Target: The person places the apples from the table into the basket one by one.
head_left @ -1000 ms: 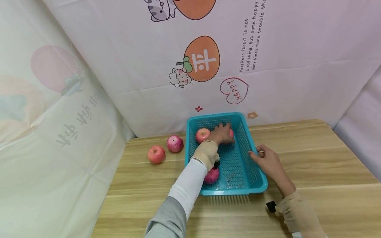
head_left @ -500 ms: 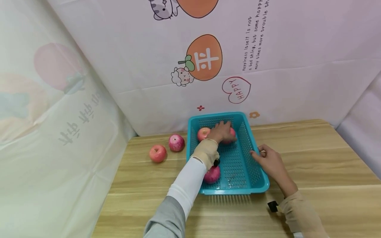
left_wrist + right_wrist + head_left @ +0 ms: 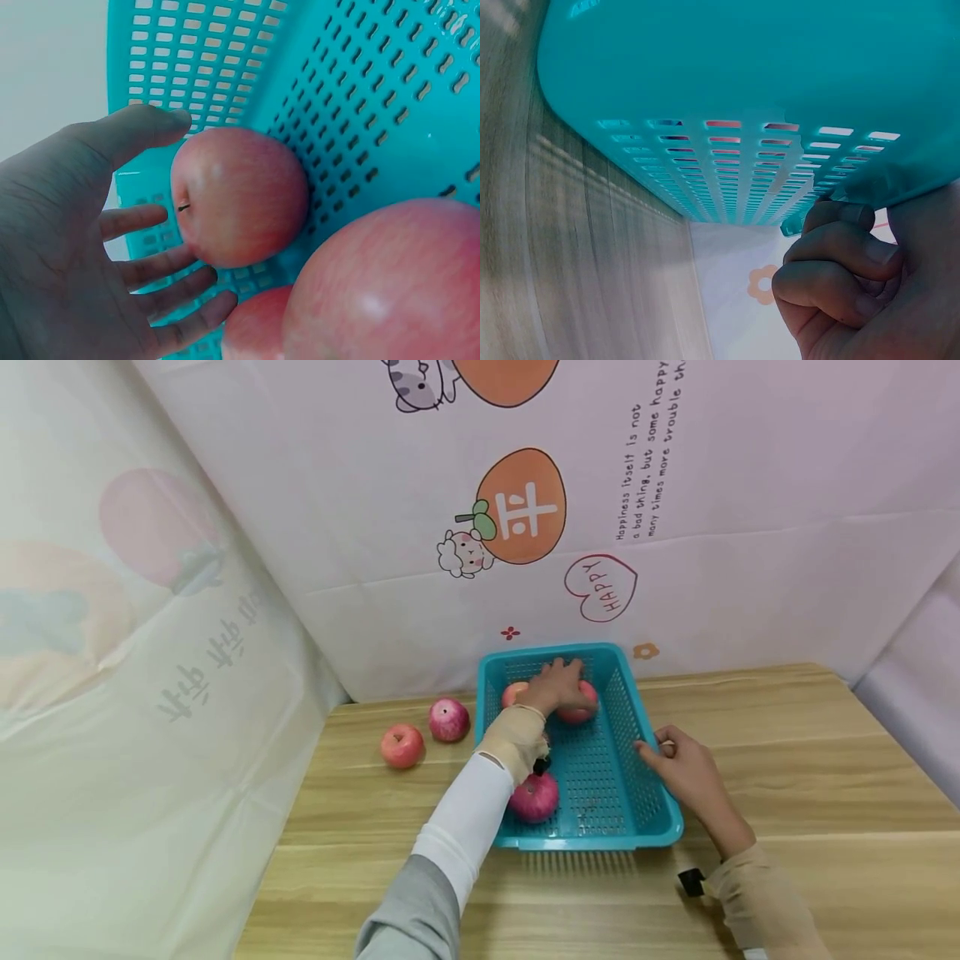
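My left hand (image 3: 557, 687) is inside the turquoise plastic basket (image 3: 652, 839) at its far end. In the left wrist view the fingers are spread and nearly straight, fingertips right at a red apple (image 3: 240, 196) with its stem toward the palm. That apple (image 3: 579, 703) lies at the far right of the basket. Another apple (image 3: 514, 693) is partly hidden behind the hand. A darker pink-red round fruit (image 3: 535, 797) lies at the near left. My right hand (image 3: 686, 770) grips the basket's right rim, thumb on the inner side and fingers curled outside.
On the wooden table (image 3: 787, 760), left of the basket, lie a red apple (image 3: 402, 746) and a purple-pink round fruit (image 3: 449, 720). A printed white cloth (image 3: 375, 527) hangs right behind the basket and along the left side.
My left hand has shifted slightly back and left, so more of the far-right apple shows. My right hand keeps its grip on the rim. The head view has shifted slightly.
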Demonstrator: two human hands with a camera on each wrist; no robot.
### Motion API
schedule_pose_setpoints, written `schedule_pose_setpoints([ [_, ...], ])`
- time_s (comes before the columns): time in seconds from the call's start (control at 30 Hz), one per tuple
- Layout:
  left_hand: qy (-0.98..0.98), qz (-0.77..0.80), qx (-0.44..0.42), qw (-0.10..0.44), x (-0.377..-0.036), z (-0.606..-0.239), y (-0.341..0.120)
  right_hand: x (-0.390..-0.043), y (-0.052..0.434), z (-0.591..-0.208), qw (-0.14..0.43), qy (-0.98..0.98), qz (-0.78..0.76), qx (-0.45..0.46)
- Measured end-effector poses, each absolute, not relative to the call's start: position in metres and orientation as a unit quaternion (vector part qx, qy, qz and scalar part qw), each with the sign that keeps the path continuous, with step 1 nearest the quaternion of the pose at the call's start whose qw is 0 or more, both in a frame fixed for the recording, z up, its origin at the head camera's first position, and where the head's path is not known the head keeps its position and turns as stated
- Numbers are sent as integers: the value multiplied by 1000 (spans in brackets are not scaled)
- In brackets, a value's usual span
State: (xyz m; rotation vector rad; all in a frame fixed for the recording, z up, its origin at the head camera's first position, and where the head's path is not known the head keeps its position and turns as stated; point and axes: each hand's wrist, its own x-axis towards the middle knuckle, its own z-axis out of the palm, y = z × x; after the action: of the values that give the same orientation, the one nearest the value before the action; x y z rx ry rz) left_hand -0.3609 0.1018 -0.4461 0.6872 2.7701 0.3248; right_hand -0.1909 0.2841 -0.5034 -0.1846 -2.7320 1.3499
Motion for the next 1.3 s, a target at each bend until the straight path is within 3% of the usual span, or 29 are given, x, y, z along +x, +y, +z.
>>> schedule_pose_setpoints([
  [1.3, 943, 106, 285, 136, -350, -401, 60, -191, 287, -503, 30, -893, 446, -58],
])
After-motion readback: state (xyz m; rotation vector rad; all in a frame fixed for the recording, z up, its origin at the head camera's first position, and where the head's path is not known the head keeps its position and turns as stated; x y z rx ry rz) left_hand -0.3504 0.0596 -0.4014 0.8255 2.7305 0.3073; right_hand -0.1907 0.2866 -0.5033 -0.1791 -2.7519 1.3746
